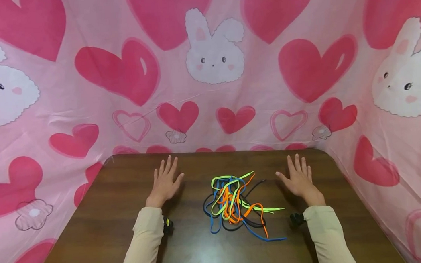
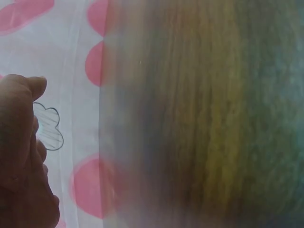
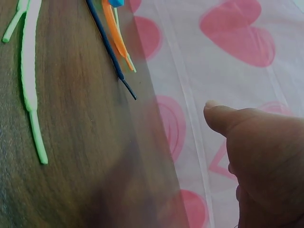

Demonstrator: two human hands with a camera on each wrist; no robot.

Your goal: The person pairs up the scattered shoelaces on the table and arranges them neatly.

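The head view showed the left hand (image 1: 165, 184) left of centre, its fingers spread and pointing toward the top of the frame, thumb out to the right, holding nothing. The right hand (image 1: 300, 182) lay right of centre in much the same pose, fingers fanned and thumb out to the left, also holding nothing. Whether either palm touched the counter (image 1: 82, 232) could not be told. Between the hands, apart from both, a loose tangle of laces (image 1: 233, 202) sat just below the centre of the frame: a yellow-green lace (image 1: 272, 209), an orange lace (image 1: 255, 204), a blue lace (image 1: 275, 239) and a dark lace (image 3: 105, 40), several ends trailing to the right. In the right wrist view, lace ends hung into the upper left. Pale sleeves (image 1: 146, 236) ran to the bottom edge, a dark device (image 1: 168, 226) at each wrist. Beyond the brown, wood-grained counter, a pink cloth (image 1: 201, 98) with hearts and white rabbit faces (image 1: 215, 71) filled the top and sides.
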